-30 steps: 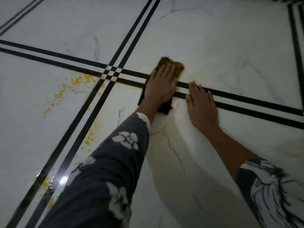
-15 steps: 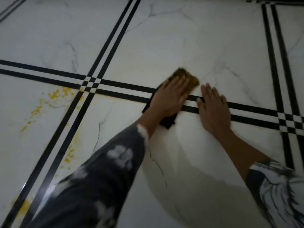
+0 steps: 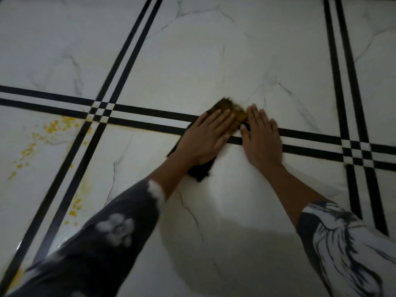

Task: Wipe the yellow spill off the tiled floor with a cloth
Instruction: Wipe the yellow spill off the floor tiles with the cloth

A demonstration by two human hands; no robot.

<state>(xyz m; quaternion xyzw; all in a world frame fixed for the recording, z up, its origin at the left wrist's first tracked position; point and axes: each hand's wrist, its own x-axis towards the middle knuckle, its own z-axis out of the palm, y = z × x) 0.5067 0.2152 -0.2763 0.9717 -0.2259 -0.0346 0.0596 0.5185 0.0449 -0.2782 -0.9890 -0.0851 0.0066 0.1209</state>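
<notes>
Two grips were laid flat and open: left grip (image 3: 205, 139) on the cloth (image 3: 230, 111), right grip (image 3: 262, 139) on the floor (image 3: 214, 50) beside it. The spill (image 3: 53, 125) lay well apart; yellow could be smeared by the soiled cloth.

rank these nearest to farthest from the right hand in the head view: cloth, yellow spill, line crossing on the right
1. cloth, just left of the right hand, under the left hand.
2. right line crossing, off to the right.
3. yellow spill, far left, on the left tile.
</notes>
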